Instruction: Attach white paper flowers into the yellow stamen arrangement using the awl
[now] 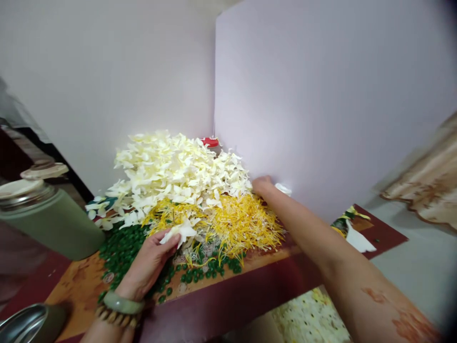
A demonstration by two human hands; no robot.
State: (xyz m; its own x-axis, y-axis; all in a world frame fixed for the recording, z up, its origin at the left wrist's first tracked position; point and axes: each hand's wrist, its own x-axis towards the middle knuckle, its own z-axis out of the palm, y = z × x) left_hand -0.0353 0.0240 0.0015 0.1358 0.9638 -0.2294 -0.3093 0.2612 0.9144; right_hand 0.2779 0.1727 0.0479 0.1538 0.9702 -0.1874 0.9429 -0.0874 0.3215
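My left hand [159, 255] pinches a white flower [183, 230] between thumb and fingers, above the green beads [124, 252]. My right hand [262, 185] reaches to the right edge of the white petal pile [171, 166], near the wall; its fingers are mostly hidden. Yellow stamens with pale tips [246, 221] lie in a heap in front of the petals, just left of my right forearm. Small clear discs [209, 245] lie among the beads and stamens.
A green flask [57, 224] and a metal-lined cup [32, 324] stand at the left. Behind the petals is a red-lidded jar [210, 143]. White scraps [359, 238] lie on the right table corner; a container of pale pieces [310, 317] is below the front edge.
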